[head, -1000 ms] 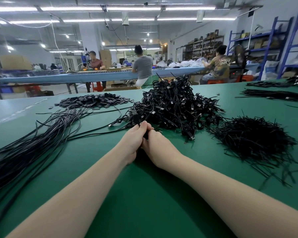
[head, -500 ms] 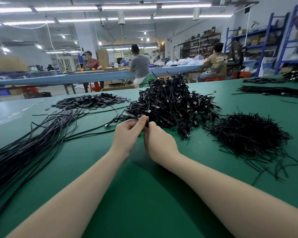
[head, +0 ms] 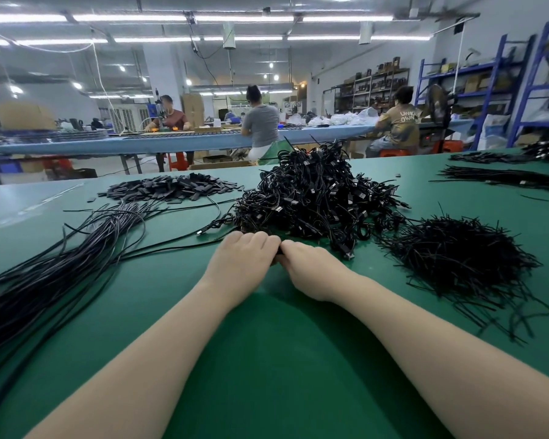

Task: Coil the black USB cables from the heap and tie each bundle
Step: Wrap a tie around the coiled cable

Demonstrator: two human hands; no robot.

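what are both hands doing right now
Left hand: fingers curled round a small black cable bundle, holding it.
Right hand: pinching the same bundle from the other side.

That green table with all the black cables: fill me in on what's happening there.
A person is working at the green table, both hands together just in front of the big heap of tied bundles. The left hand and right hand are closed around a small black bundle, mostly hidden between them, so whether it is tied yet cannot be told. Loose straight cables fan out to the left, and a pile of thin black ties sits to the right. Other workers sit at the blue bench behind.
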